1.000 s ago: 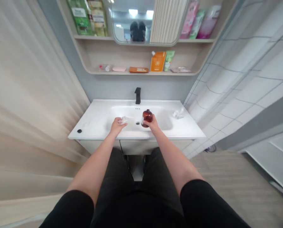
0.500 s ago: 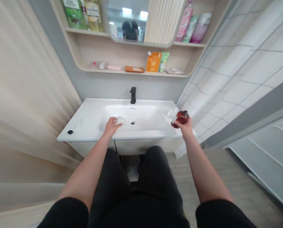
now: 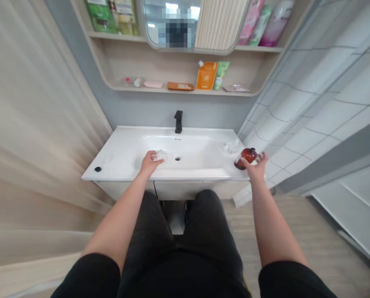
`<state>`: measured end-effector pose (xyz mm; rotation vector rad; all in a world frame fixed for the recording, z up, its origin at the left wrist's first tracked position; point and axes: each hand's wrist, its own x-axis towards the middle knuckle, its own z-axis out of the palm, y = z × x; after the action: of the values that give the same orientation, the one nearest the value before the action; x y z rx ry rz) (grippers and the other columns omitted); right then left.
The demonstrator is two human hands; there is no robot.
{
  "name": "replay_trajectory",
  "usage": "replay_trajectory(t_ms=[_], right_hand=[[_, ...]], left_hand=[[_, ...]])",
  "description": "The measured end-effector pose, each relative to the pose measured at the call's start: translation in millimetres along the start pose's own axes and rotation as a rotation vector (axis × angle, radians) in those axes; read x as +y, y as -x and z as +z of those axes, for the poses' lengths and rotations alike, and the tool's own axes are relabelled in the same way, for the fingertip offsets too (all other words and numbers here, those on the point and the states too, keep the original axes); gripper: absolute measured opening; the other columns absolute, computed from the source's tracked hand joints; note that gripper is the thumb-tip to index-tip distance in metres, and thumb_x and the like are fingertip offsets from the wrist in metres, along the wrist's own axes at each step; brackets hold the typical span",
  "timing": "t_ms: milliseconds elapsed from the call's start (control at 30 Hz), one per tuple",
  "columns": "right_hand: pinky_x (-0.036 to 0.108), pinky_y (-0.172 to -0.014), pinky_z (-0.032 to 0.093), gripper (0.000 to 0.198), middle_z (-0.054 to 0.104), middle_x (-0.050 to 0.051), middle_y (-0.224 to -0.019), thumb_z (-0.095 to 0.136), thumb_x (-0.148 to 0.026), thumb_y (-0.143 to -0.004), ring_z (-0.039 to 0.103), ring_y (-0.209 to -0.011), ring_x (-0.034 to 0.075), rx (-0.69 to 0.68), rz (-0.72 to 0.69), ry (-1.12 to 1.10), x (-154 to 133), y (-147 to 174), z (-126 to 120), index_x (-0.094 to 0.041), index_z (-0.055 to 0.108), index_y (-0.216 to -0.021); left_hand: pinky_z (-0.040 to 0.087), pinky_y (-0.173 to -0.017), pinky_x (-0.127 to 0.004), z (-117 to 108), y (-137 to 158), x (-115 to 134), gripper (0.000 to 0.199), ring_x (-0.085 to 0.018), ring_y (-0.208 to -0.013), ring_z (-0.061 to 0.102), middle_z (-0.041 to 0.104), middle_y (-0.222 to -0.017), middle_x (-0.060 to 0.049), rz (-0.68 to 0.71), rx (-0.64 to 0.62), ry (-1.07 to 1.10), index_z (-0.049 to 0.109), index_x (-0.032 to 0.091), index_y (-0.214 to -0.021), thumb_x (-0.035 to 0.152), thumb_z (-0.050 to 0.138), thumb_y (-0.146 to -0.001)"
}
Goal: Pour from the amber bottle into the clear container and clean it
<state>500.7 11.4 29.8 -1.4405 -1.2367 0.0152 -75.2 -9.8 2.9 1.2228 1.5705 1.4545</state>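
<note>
The amber bottle (image 3: 246,156) is at the right of the frame, by the right end of the white desk (image 3: 123,145); a second ago you had it over the middle of the sink (image 3: 200,147), and half a second ago your fingers were wrapped round it out here. Now the fingers of your right hand (image 3: 255,166) are spread, thumb along the near side of the bottle and the others lifted off beyond it, which suggests you are letting go and the bottle has been set down. Whether the thumb touches it, and whether its base sits fully on the desk, you cannot tell. Your left hand (image 3: 148,162), left of centre, keeps its fingers closed on a small clear cup (image 3: 159,155) over the sink, so that hand alone seems to bear a load; the cup's see-through wall blurs into the white behind, and what it contains cannot be made out. Just beyond the bottle lies a clear, crumpled-looking item (image 3: 231,146), too washed out to identify. A small black piece (image 3: 97,169) rests at the desk's left end, its kind uncertain. At the top, the mirror (image 3: 172,25) is partly pixelated, and the green bottle (image 3: 102,15) at upper left is cut off by the frame's edge.
</note>
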Motion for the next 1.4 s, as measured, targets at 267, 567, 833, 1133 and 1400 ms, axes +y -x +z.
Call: replay_trajectory(t_ms=[267, 567, 833, 1133, 1400], right_hand=[[0.054, -0.098, 0.066, 0.035, 0.078, 0.014, -0.114, 0.075, -0.054, -0.099, 0.075, -0.110, 0.034, -0.410, -0.278, -0.210, -121.1, 91.7, 59.7, -0.024, 0.076, -0.117], [0.058, -0.117, 0.061, 0.097, 0.072, 0.013, -0.146, 0.107, -0.060, -0.066, 0.068, -0.137, 0.037, -1.036, 0.161, -0.831, -194.3, 145.2, 199.1, -0.033, 0.068, -0.150], [0.053, -0.110, 0.060, 0.075, 0.074, 0.004, -0.121, 0.109, -0.048, -0.059, 0.070, -0.109, 0.029, -1.024, 0.257, -0.844, -187.0, 151.7, 208.5, -0.032, 0.068, -0.120], [0.047, -0.107, 0.057, 0.075, 0.071, 0.002, -0.117, 0.105, -0.049, -0.059, 0.065, -0.107, 0.025, -0.982, 0.299, -0.801, -184.9, 152.6, 212.1, -0.031, 0.063, -0.118], [0.047, -0.103, 0.058, 0.076, 0.071, 0.003, -0.123, 0.103, -0.050, -0.057, 0.065, -0.110, 0.026, -0.976, 0.317, -0.811, -188.2, 152.8, 211.5, -0.032, 0.061, -0.119]], left_hand=[[0.059, -0.115, -0.050, 6.1, 2.7, 1.4, 0.078, -0.031, -0.130, 0.073, 0.073, -0.139, -0.013, 0.104, -0.049, 0.024, 0.073, 0.025, -0.134, 0.026, 0.105, -0.063], [0.060, -0.114, -0.051, 39.5, 38.3, 26.9, 0.088, -0.034, -0.143, 0.071, 0.072, -0.150, -0.018, 0.175, -0.214, 0.110, 0.057, 0.028, -0.143, 0.021, 0.104, -0.068], [0.057, -0.119, -0.054, 13.0, 44.2, 22.4, 0.064, -0.035, -0.153, 0.066, 0.068, -0.163, -0.014, 0.106, -0.370, 0.055, 0.067, 0.029, -0.134, 0.015, 0.086, -0.075], [0.046, -0.123, -0.068, -169.1, -0.4, 59.6, 0.036, -0.050, -0.141, 0.065, 0.076, -0.135, -0.027, 0.093, 0.346, -1.072, 0.073, 0.018, -0.123, 0.034, 0.073, -0.091], [0.057, -0.104, -0.066, -199.5, -27.3, 53.5, 0.030, -0.051, -0.116, 0.074, 0.076, -0.092, -0.020, -0.119, 0.122, -1.153, 0.069, 0.021, -0.092, 0.047, 0.080, -0.082]])
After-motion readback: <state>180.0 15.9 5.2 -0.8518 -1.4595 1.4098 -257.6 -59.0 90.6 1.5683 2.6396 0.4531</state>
